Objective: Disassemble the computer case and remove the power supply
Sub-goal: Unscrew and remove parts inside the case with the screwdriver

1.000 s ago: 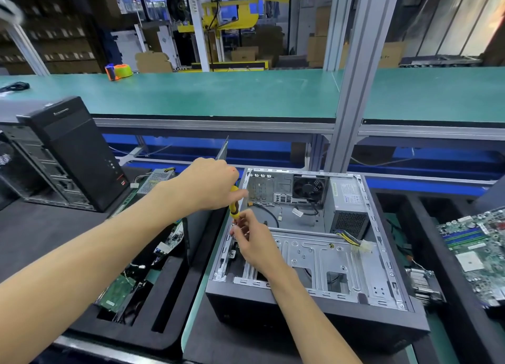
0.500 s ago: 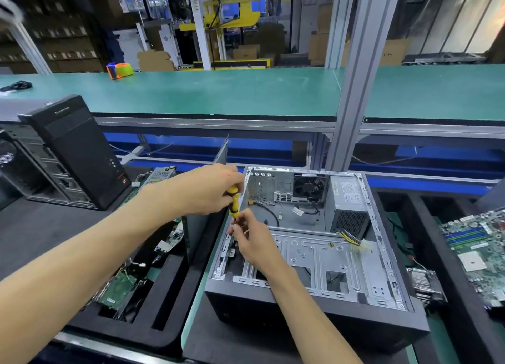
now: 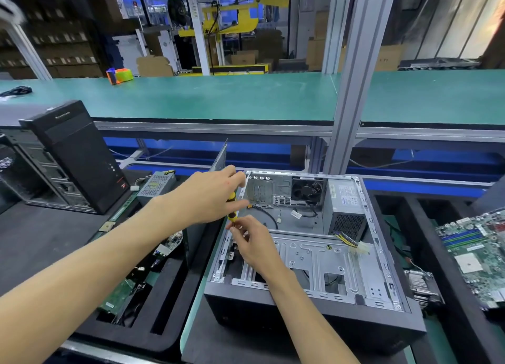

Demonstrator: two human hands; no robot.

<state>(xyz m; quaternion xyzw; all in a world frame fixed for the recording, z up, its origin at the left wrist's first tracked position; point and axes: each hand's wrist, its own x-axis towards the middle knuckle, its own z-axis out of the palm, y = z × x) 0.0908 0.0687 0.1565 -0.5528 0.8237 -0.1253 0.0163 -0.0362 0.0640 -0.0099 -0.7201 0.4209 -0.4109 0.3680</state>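
Note:
An open computer case (image 3: 379, 257) lies on its side in front of me, its inner metal frame showing. The grey power supply (image 3: 345, 207) sits in its far right corner, with a yellow and black cable bundle (image 3: 349, 240) trailing from it. My left hand (image 3: 210, 194) grips the yellow and black handle of a screwdriver (image 3: 231, 206) over the case's left rail. My right hand (image 3: 251, 243) pinches the screwdriver's lower end just below the handle. The tip is hidden behind my fingers.
An upright black tower (image 3: 73, 155) stands at the left. A black foam tray (image 3: 153, 303) holds a loose power supply (image 3: 155, 186) and circuit boards. A motherboard (image 3: 475, 254) and a heatsink (image 3: 420, 287) lie at the right. A green shelf (image 3: 218, 95) runs behind.
My left hand has shifted slightly lower and to the right on the screwdriver handle. My right hand stays at the shaft, and the case has not moved.

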